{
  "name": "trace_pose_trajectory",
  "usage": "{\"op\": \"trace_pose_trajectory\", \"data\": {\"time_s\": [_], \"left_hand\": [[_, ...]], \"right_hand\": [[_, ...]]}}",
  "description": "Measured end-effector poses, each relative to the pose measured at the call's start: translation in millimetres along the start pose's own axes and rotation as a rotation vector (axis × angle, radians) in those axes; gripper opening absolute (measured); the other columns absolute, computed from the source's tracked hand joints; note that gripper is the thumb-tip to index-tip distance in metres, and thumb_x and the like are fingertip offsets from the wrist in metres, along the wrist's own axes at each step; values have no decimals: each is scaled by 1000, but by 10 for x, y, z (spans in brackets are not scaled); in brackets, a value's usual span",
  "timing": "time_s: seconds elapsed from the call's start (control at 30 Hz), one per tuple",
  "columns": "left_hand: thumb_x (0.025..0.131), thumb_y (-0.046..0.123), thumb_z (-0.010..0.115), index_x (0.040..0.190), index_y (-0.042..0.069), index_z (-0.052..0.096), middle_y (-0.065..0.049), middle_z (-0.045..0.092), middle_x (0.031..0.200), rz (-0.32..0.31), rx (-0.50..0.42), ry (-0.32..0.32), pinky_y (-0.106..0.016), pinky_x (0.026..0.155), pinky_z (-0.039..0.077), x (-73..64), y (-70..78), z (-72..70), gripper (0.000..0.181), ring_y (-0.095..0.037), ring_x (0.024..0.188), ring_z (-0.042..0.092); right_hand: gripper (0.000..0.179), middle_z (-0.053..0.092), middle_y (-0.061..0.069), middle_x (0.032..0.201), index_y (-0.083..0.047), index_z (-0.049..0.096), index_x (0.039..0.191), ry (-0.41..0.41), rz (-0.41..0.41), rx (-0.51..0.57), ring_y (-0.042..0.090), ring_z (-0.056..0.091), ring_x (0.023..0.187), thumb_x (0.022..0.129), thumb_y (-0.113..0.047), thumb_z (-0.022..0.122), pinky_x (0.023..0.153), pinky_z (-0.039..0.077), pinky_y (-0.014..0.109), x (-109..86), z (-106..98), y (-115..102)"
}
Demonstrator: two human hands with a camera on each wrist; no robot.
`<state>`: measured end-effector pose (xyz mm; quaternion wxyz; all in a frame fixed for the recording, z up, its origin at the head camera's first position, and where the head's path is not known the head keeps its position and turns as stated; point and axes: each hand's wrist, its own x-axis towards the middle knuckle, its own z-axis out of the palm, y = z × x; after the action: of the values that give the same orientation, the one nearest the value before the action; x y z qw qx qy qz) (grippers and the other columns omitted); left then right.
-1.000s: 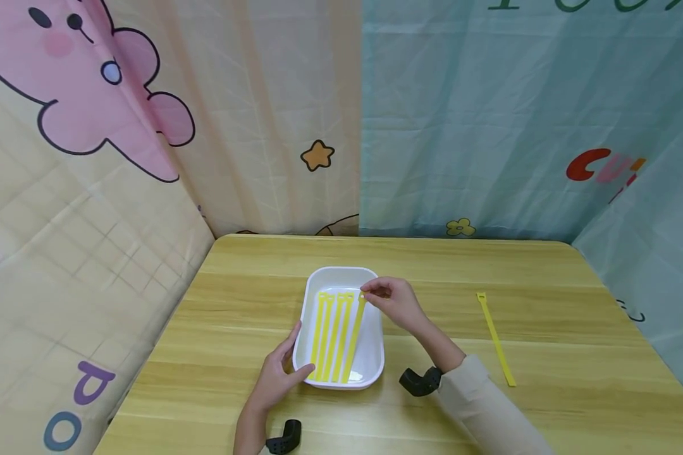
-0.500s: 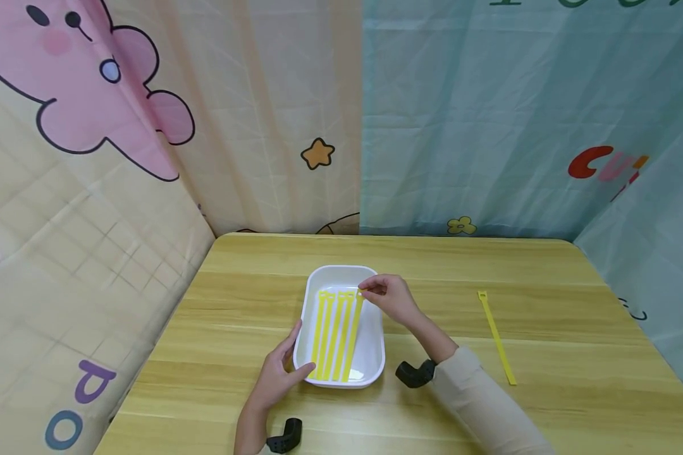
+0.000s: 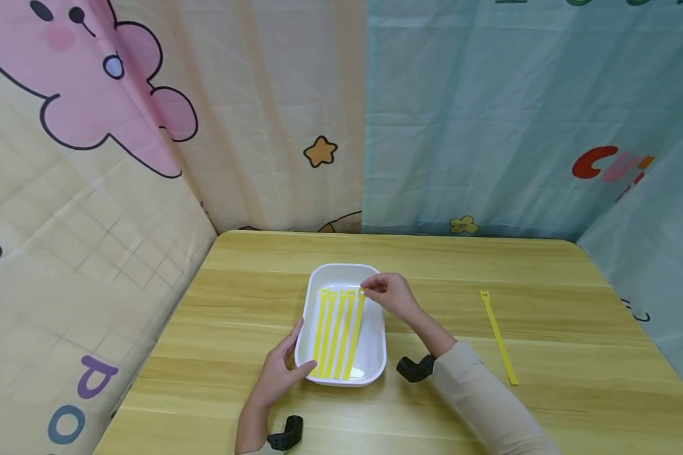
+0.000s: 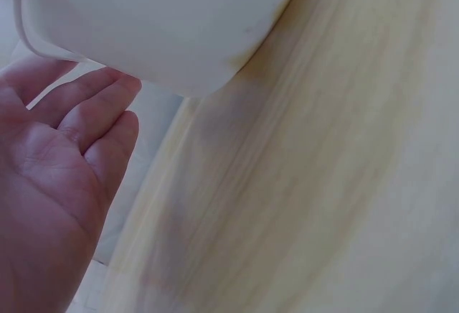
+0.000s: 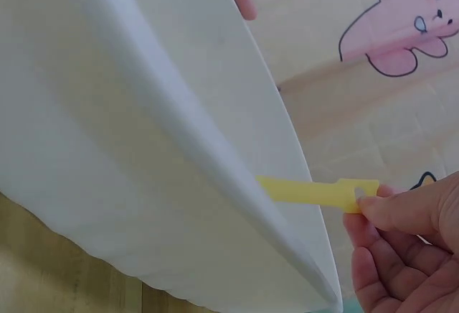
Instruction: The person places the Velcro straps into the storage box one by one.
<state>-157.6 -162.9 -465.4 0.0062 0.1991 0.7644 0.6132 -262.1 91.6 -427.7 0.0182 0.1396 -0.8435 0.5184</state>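
Observation:
A white tray (image 3: 371, 344) stands on the table, with several yellow cable-tie straps (image 3: 336, 335) side by side in it. My left hand (image 3: 279, 373) grips the tray's near left corner, thumb over the rim. In the left wrist view its fingers (image 4: 100, 112) lie against the outer wall. My right hand (image 3: 395, 296) pinches the slotted head of the rightmost cable-tie strap (image 3: 355, 335) between thumb and fingertips. The right wrist view shows that strap (image 5: 308, 190) slanting down behind the tray wall. Another cable-tie strap (image 3: 498, 335) lies alone on the table to the right.
The wooden table (image 3: 432, 417) reaches back to printed curtains (image 3: 273, 126), which hang behind it and on both sides. Black wrist mounts (image 3: 415, 368) sit on both forearms. The tray's right wall is beside my right forearm.
Both hands keep their holds on the tray and the strap. The held strap's head has shifted very slightly; its lower end stays in the tray. The head view has moved a little.

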Motion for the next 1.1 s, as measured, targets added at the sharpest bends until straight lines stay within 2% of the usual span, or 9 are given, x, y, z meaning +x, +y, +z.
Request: {"op": "trace_pose_trajectory", "data": {"time_s": [0.4, 0.6, 1.1], "left_hand": [[79, 0, 69, 139, -10, 26, -22, 23, 145, -2, -10, 3, -15, 101, 19, -6, -20, -3, 75, -33, 132, 19], [79, -1, 69, 139, -10, 26, -22, 23, 145, 2, -14, 4, -15, 101, 19, -10, -47, 0, 74, -33, 132, 19], [79, -3, 68, 139, -10, 25, -22, 22, 145, 7, -25, 0, -15, 102, 19, 8, -39, 2, 74, -33, 132, 19]], "right_hand": [[10, 67, 10, 82, 4, 69, 90, 6, 16, -46, 20, 63, 74, 80, 3, 67, 67, 54, 28, 17, 39, 30], [10, 67, 12, 82, 5, 69, 89, 24, -8, -57, 21, 63, 73, 79, 6, 67, 66, 54, 28, 13, 75, 75], [10, 67, 11, 85, 5, 69, 90, 29, -4, -35, 21, 64, 77, 80, 6, 66, 70, 54, 29, 33, 70, 92]]}}
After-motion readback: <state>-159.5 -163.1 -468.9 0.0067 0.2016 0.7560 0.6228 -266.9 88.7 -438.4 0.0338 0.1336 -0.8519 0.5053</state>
